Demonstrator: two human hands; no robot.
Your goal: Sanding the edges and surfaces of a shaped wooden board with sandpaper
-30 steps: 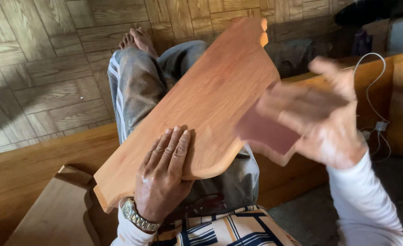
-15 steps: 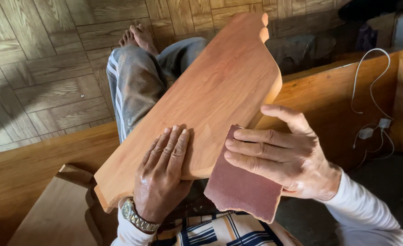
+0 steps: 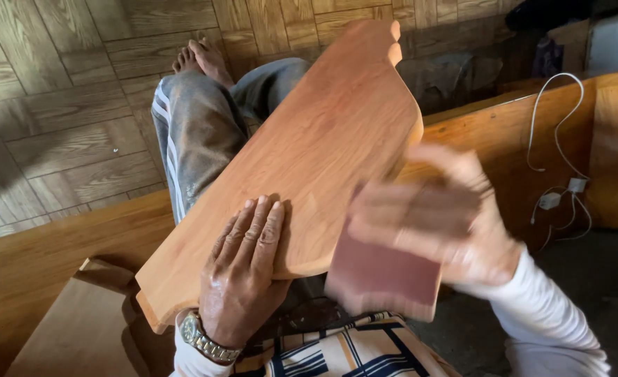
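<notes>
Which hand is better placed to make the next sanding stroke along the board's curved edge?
Right. The right hand already presses the reddish-brown sandpaper sheet at the curved edge of the shaped reddish wooden board, though motion blurs it. The left hand lies flat on the board, bracing it on the lap.

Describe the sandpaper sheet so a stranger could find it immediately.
Start at the long reddish-brown wooden board lying across the person's lap. At its near right edge the blurred right hand presses a dark maroon rectangular sandpaper sheet. It is the only thin, flexible, matte sheet among glossy wood.
</notes>
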